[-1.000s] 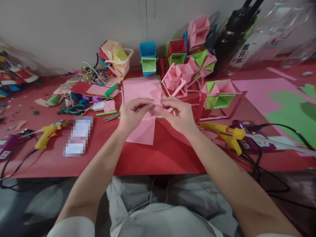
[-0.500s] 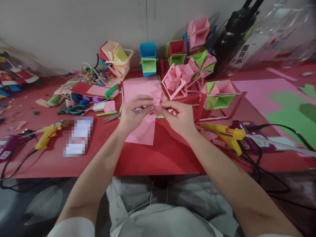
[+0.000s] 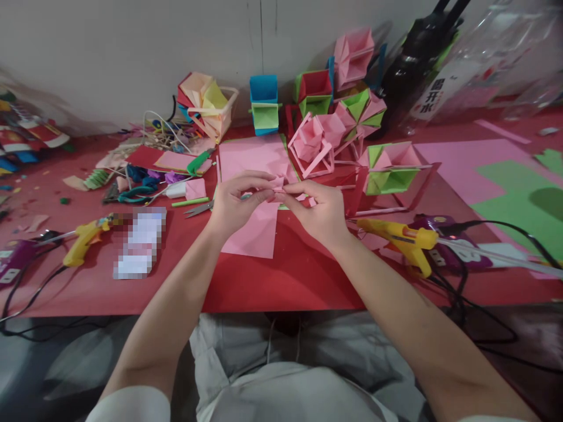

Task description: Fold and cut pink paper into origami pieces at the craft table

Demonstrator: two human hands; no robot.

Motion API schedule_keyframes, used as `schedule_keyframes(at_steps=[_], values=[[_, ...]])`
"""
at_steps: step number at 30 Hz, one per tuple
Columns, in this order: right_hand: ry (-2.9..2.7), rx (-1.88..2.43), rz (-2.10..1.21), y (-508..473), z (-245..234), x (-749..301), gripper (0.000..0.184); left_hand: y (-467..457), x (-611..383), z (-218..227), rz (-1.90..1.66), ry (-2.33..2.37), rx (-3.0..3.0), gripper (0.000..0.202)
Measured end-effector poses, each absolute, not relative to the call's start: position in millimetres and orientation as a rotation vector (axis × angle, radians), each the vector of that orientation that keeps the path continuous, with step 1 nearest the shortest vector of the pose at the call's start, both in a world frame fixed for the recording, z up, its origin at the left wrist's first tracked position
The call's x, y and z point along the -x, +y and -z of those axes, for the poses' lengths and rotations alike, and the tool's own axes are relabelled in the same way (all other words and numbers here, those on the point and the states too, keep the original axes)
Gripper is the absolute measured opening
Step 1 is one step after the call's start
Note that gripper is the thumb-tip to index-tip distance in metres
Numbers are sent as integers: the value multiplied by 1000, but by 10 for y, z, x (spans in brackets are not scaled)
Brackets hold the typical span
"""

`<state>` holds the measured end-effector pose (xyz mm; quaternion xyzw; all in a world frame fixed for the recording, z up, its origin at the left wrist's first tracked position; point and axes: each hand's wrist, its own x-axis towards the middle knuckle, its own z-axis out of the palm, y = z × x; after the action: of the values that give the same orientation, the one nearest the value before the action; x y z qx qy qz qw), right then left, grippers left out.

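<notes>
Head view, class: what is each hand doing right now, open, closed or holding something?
Left hand: closed, holding folded pink paper at the fingertips.
Right hand: closed, holding the same folded pink paper.

head-worn view | faces forward and down | near red table (image 3: 285, 287)

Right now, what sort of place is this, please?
Most likely a papercraft workspace: the blue-and-green paper model, the scissors and the yellow glue gun at far left suggest this.

The left grip (image 3: 235, 202) and right grip (image 3: 324, 210) partly hide the pink paper (image 3: 278, 186).
</notes>
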<state>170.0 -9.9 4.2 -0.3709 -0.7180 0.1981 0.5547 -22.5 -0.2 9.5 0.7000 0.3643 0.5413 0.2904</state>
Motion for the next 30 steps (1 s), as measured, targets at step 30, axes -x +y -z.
schedule_keyframes(at_steps=[30], values=[[-1729, 831, -501, 11, -46, -1787, 10, -9, 213, -119, -1437, 922, -1869, 13]])
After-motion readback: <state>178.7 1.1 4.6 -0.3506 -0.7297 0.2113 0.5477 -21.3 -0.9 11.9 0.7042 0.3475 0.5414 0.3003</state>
